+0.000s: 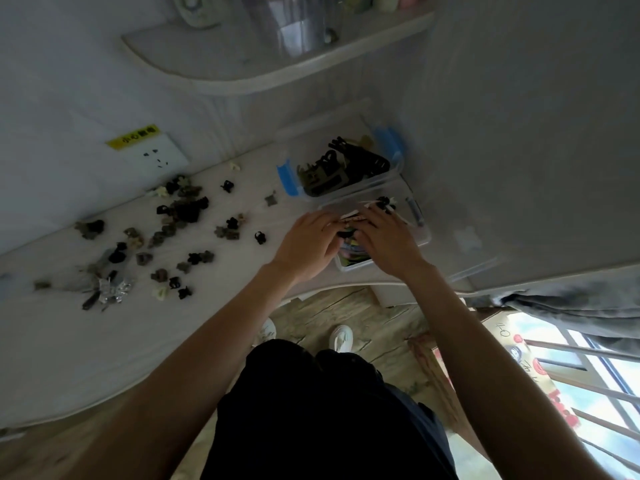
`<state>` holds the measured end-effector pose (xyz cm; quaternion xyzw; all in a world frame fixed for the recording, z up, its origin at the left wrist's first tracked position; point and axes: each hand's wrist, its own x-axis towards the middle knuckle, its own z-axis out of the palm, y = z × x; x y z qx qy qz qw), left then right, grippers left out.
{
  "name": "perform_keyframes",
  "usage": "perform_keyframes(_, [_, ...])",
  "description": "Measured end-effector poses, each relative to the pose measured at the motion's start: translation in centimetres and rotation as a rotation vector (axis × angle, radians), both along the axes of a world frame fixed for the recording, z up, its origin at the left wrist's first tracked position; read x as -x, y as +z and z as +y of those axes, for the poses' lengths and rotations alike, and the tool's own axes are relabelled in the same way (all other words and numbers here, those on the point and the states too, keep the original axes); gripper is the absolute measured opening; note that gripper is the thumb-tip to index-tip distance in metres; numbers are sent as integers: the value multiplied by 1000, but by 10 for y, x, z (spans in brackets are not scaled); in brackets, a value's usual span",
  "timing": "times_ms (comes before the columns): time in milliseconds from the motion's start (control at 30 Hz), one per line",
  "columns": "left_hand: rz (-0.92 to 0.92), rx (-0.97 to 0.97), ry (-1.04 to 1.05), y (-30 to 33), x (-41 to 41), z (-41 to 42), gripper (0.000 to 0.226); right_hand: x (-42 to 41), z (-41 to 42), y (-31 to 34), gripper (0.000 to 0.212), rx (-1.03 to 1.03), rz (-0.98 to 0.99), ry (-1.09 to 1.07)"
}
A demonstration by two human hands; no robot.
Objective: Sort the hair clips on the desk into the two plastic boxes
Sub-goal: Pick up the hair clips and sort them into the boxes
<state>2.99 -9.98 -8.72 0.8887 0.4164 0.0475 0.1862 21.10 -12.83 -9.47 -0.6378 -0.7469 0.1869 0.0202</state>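
Several small hair clips (pixel 180 216), black, brown and pale, lie scattered on the white desk (pixel 104 341) to the left. A clear box with blue latches (pixel 394 147) at the back holds large dark claw clips. In front of it stands a second clear box (pixel 415 216) with mixed clips. Both my hands reach over this nearer box. My left hand (pixel 304 244) and my right hand (pixel 388 237) together pinch a flat striped clip (pixel 353 220) over it. What lies beneath the hands is hidden.
A wall socket with a yellow label (pixel 152 150) sits behind the clips. A curved shelf (pixel 270 60) hangs above the desk. Crumpled foil and dark bits (pixel 110 289) lie at the desk's left. A white cabinet side (pixel 519 133) rises at the right.
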Motion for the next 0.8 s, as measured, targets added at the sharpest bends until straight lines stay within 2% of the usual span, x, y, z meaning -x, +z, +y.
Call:
perform_keyframes(67, [-115,-7,19,7,13,-2,41,1,1,0,58,-57,-11,-35])
perform_keyframes(133, [-243,-16,92,14,37,-9,37,13,-2,7,49,-165,33,-85])
perform_keyframes(233, [-426,-21,357,20,86,-23,29,58,-6,21,31,-291,242,-158])
perform_keyframes(300, [-478,-22,587,16,130,-35,26,106,-8,28,25,-256,381,-159])
perform_keyframes(400, [-419,19,908,6,195,-50,28,168,-6,26,27,-101,445,-13])
perform_keyframes(467, [-329,18,1040,0,237,-55,31,203,4,19,27,11,418,108])
perform_keyframes(533, [-248,-19,1106,0,277,-56,36,237,17,11,29,88,380,211])
perform_keyframes(633, [-256,-65,1179,-3,320,-54,35,284,31,2,36,116,349,315])
perform_keyframes(800, [-282,24,1258,-18,373,-47,39,351,51,-15,48,72,283,513])
